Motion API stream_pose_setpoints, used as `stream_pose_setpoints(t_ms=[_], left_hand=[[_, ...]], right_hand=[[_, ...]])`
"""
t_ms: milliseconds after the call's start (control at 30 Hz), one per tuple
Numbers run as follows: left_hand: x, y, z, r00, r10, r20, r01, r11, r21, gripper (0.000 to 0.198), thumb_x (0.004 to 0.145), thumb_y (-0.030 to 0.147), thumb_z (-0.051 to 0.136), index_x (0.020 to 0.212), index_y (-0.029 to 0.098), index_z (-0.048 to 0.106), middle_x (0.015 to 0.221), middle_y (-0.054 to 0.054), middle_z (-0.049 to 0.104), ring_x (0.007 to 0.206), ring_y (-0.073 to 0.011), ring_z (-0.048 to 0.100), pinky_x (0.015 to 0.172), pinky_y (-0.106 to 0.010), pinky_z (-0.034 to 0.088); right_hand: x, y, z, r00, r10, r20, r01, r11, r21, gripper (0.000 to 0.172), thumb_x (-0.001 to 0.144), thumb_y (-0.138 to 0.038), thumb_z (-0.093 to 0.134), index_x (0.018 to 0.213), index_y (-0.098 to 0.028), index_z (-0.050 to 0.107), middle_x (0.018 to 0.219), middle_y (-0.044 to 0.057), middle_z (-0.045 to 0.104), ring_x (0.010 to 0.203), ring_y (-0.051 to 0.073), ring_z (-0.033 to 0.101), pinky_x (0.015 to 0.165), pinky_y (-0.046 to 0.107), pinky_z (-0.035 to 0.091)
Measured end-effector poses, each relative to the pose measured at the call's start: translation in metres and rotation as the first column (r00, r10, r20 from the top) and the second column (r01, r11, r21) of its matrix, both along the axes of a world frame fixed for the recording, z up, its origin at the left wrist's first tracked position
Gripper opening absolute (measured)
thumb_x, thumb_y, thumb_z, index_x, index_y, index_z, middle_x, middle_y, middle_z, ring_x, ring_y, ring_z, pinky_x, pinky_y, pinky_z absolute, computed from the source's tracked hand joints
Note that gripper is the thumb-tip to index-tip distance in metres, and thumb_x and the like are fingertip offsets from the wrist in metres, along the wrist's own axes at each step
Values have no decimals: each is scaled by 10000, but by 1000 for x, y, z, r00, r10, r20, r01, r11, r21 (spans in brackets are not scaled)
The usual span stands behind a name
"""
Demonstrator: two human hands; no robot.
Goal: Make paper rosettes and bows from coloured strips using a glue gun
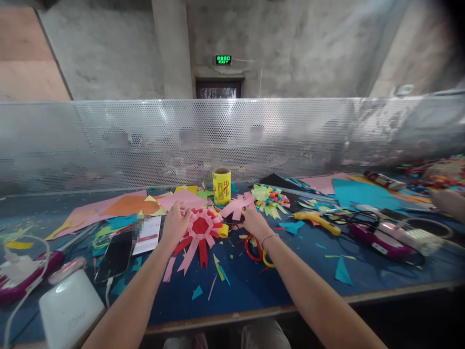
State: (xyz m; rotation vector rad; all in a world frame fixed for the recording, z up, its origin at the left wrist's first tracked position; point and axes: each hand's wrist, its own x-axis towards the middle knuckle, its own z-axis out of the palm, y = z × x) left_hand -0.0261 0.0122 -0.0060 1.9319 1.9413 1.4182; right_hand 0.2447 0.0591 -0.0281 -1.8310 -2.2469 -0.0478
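Nearest me, red-and-yellow-handled scissors [247, 248] lie on the blue worktop [232, 296], just this side of my right hand [256, 224]. The red-and-pink paper rosette [200, 226] sits just right of my left hand's [176, 223] bent fingers, at its upper edge; whether they pinch it I can't tell. My right fingers are at some pink paper strips [238, 205], their grip hidden, with a yellow printed roll [222, 189] beyond.

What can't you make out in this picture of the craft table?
All in the head view:
Right hand: its own back hides how the fingertips meet the pink paper strips.
Scissors: partly covered by the right wrist.
Yellow roll: small print unreadable.
White card: writing too small, left part pixelated.
Another person's hand: blurred, cut off by the right edge.
White box: cut off by the bottom edge.
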Motion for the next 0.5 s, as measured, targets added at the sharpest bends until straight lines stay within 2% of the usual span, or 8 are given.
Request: stream_pose_setpoints(t_ms=[133,267,333,400,467,500], left_hand=[[19,-10,3,978,-200,50,200,980,10,276,828,257,499,1083,166,551,953,-101,664,867,-211,638,802,-374,510],[45,-26,6,896,-437,80,436,900,24,269,812,241,526,1066,188,597,1016,-96,674,945,-211,630,881,-402,487],[60,-35,8,812,-552,190,565,825,-18,317,775,244,588,1087,195,607,1051,-98,676,993,-223,624,911,-416,477],[77,-42,11,688,-622,374,687,724,-61,432,720,256,666,1142,200,594,1127,-108,659,1056,-241,609,923,-416,477],[95,-48,15,554,-615,561,766,640,-55,527,694,287,710,1196,216,568,1233,-112,611,1125,-254,578,936,-407,473],[104,-51,17,488,-593,640,785,619,-25,518,707,316,706,1197,226,567,1269,-107,589,1148,-255,565,935,-398,475]], right_hand=[[13,-3,10,999,-28,-38,30,998,61,304,796,-41,426,986,-83,660,967,169,677,911,242,633,798,322,440],[24,-13,32,988,-60,-142,92,969,229,361,870,-121,364,1097,-135,645,1019,134,668,968,217,610,852,313,440],[25,-24,39,967,33,-254,73,915,397,355,881,-163,373,1095,-165,656,1023,112,666,956,206,608,860,318,457],[22,-38,41,923,201,-329,20,827,562,348,879,-176,392,1106,-176,656,1047,105,658,964,198,604,873,324,472],[15,-56,38,890,338,-306,-56,747,662,361,877,-162,405,1159,-180,629,1122,108,628,1016,195,583,905,335,470],[11,-64,36,887,376,-268,-98,721,686,370,874,-150,412,1183,-179,614,1160,111,608,1041,198,568,919,345,467]])
